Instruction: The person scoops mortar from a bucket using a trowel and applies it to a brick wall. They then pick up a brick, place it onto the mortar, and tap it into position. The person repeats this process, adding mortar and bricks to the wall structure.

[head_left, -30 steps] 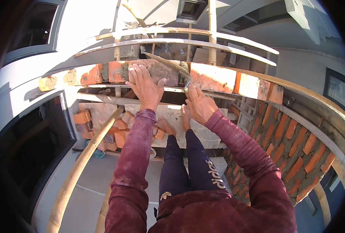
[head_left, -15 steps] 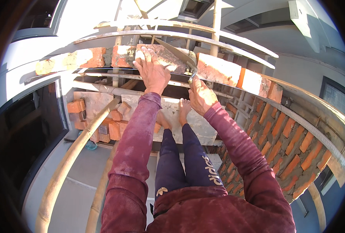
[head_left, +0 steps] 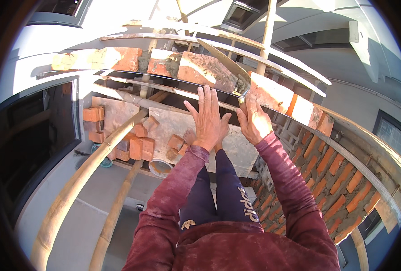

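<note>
A row of red bricks runs across the far side, with a brick (head_left: 204, 68) in the middle that has grey mortar on its top. My right hand (head_left: 257, 121) is closed around the handle of a trowel (head_left: 227, 63). The blade points up and left over the gap between that middle brick and the sunlit brick (head_left: 269, 91) to its right. My left hand (head_left: 206, 118) is off the bricks, fingers stretched and thumb apart, just on the near side of the row. A taut line (head_left: 164, 77) passes along the bricks' near edge.
Bamboo poles (head_left: 85, 174) slope up at the left. My bare feet stand on a board platform (head_left: 236, 153), with loose bricks (head_left: 137, 145) at its left and a bucket (head_left: 160, 168) beside it. Brickwork with mortar joints (head_left: 336, 180) drops away at the right. Wooden strips (head_left: 173, 38) cross behind the row.
My left hand has come off the middle brick and drawn back toward me. My right hand still grips the trowel, its blade still across the joint. The view has shifted slightly.
</note>
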